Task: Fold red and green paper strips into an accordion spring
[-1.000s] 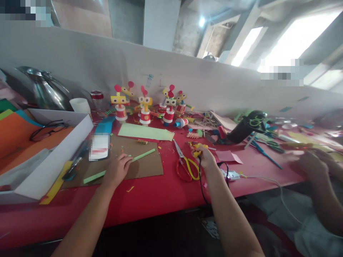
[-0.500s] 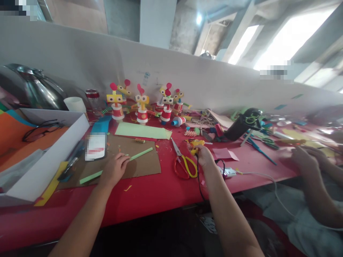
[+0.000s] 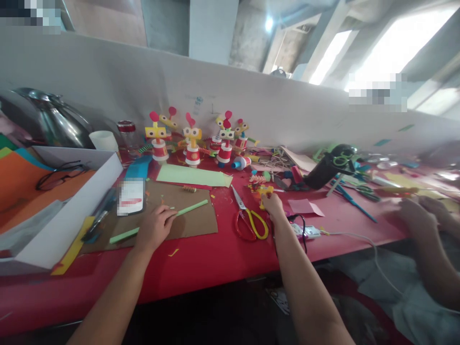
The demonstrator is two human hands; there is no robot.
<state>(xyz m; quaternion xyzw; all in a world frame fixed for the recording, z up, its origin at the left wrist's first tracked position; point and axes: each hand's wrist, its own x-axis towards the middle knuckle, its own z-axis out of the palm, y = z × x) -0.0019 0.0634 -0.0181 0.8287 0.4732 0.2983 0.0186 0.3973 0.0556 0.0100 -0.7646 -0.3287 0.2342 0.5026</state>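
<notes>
Head view: our left hand pinches narrow, straight pale-green strip over flat brown cardboard. Our right hand grips yellow tool. Just beside, pointed metal scissors, 1 loop red, 1 yellow, lie on smooth red table.

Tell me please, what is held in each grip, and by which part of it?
Left grip: the green paper strip, near its middle. Right grip: the yellow tool, by its near end.
</notes>
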